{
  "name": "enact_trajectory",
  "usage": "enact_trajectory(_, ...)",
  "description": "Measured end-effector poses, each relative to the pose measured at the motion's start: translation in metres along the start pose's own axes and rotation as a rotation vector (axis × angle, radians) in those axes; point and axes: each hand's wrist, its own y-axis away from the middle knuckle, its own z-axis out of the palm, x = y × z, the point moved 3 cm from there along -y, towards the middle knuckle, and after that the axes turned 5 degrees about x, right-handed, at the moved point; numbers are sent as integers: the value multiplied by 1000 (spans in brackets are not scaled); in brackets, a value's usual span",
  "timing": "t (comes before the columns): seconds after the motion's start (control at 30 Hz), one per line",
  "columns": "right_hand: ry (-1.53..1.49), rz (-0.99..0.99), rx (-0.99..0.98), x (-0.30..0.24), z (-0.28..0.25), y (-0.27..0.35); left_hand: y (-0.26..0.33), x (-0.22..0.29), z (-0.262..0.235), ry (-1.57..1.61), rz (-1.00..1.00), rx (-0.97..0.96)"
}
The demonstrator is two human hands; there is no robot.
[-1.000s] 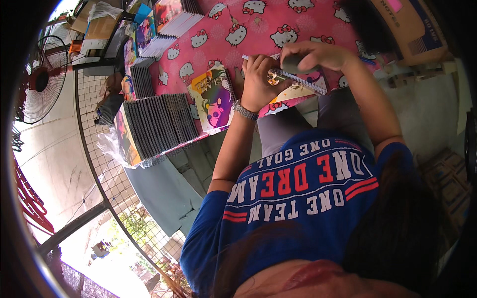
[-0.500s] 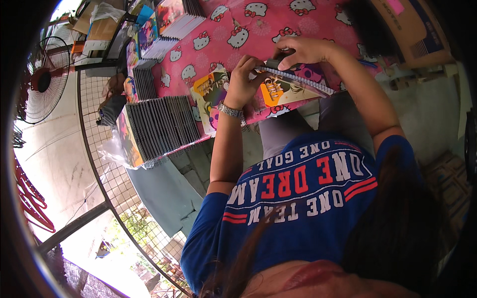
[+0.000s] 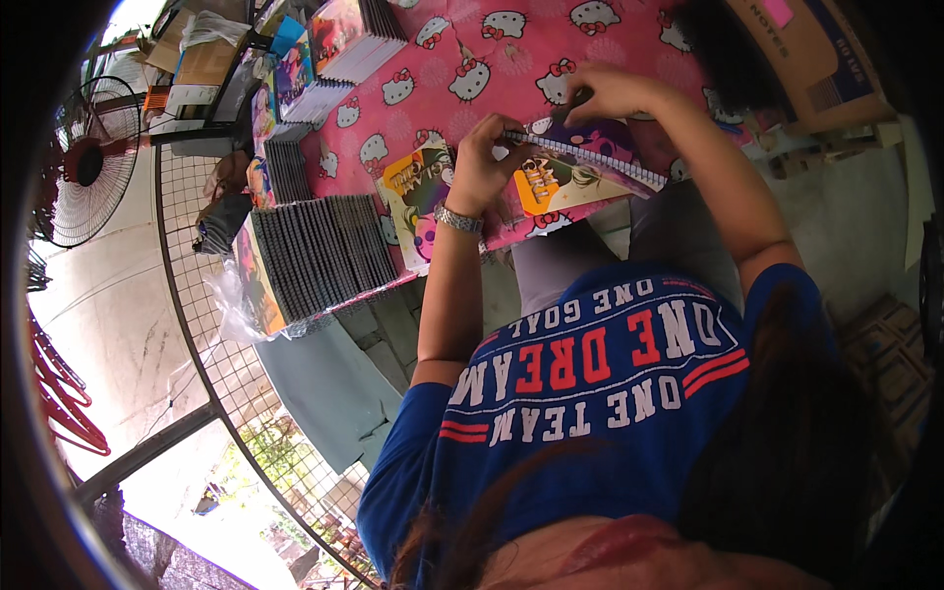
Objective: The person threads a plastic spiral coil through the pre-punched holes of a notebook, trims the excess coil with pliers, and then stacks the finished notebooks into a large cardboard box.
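A spiral-bound notebook (image 3: pixel 556 182) with an orange and yellow picture cover lies at the near edge of a table under a pink cartoon-cat cloth (image 3: pixel 462 59). My left hand (image 3: pixel 489 157), a metal watch on its wrist, pinches the left end of the wire spiral. My right hand (image 3: pixel 612 93) is curled over the notebook's far side, fingertips on a purple cover beneath. A second colourful notebook (image 3: pixel 413 197) lies flat just left of my left hand. My blue printed shirt fills the lower picture.
Rows of stacked notebooks (image 3: pixel 320 251) stand on the table's left end, more piles (image 3: pixel 354 34) behind. A cardboard box (image 3: pixel 806 59) sits at the right. A wire mesh fence (image 3: pixel 211 354) and a standing fan (image 3: pixel 84 162) are on the left.
Both hands have worked along the notebook: my left hand has gone to the left end of the spiral and my right hand has lifted farther over the top. The notebook has turned slightly.
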Motion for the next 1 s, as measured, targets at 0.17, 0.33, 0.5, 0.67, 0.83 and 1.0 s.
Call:
enact_trajectory(0.17, 70, 131, 611, 73, -21, 55, 17, -17, -2, 316, -254, 214)
enact_trajectory(0.33, 499, 375, 243, 72, 15, 164, 39, -19, 0, 445, -289, 471)
enact_trajectory(0.5, 393, 301, 340, 57, 24, 184, 51, -36, 9, 439, -264, 505)
enact_trajectory(0.67, -76, 36, 539, -4, 31, 165, 47, -13, 12, 364, -202, 501)
enact_trajectory(0.83, -175, -327, 584, -103, 37, 116, 57, -11, 12, 354, -307, 489)
enact_trajectory(1.0, -70, -406, 617, -125, 43, 90, 62, -13, 15, 293, -245, 529)
